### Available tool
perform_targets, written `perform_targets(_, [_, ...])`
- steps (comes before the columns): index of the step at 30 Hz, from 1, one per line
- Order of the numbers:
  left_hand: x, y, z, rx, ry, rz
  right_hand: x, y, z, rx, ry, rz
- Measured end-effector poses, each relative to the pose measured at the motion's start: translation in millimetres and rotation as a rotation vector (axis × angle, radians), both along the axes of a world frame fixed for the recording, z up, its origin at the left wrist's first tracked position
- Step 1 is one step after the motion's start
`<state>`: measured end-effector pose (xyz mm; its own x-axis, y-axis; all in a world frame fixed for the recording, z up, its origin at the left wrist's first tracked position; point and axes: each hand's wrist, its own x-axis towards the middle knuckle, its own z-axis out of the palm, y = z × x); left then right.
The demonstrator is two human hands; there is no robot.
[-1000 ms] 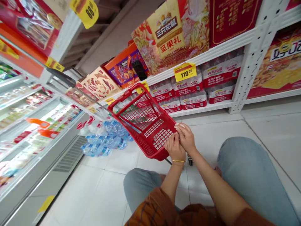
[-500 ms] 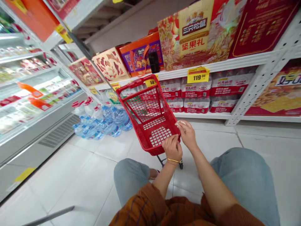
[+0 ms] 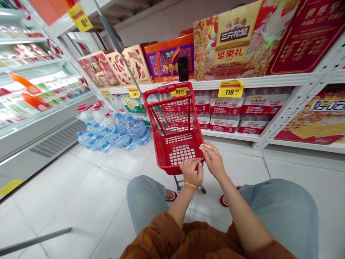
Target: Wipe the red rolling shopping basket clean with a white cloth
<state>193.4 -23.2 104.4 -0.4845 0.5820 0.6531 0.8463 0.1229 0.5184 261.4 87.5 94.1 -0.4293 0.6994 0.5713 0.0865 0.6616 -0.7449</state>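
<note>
Red basket (image 3: 160, 147) stands on the floor dead ahead, long axis running away toward the shelf (image 3: 242, 135). Left hand (image 3: 191, 172) is curled over its near rim. Right hand (image 3: 215, 162) (slightly farther forward) pinches the near-right corner.

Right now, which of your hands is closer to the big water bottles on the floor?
Left. The left hand grips the red basket's near rim on the side toward the water bottles; the right hand touches that rim farther from them.

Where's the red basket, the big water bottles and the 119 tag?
red basket (image 3: 161, 153), head view, left wall.
water bottles (image 3: 135, 131), head view, a bottle's body.
119 tag (image 3: 230, 90), head view, its middle.
</note>
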Motion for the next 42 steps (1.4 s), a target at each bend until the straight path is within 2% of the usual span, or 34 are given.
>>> perform_targets(6, [-9, -11, -2.5, 0.045, 0.003, -0.015, -3, -15, 0.2, 0.013, 0.006, 0.031])
perform_targets(12, [-20, -20, -2.0, 0.025, -0.023, 0.010, -7, -31, -2.2, 0.028, -0.025, 0.042])
perform_targets(24, [-56, -44, 0.0, 0.026, -0.045, 0.034, -26, -74, -5.3, 0.177, -0.020, 0.066])
perform_targets(32, [-74, -46, 1.2, 0.010, -0.050, -0.022, -32, -72, -4.9, 0.216, 0.002, 0.080])
perform_targets(38, [-81, -35, 0.0, 0.011, -0.064, -0.069, -30, -68, 13.4, 0.135, 0.109, 0.013])
perform_targets(42, [-88, -31, -2.9, 0.008, -0.061, -0.093, -40, -68, 13.1, 0.101, 0.144, 0.039])
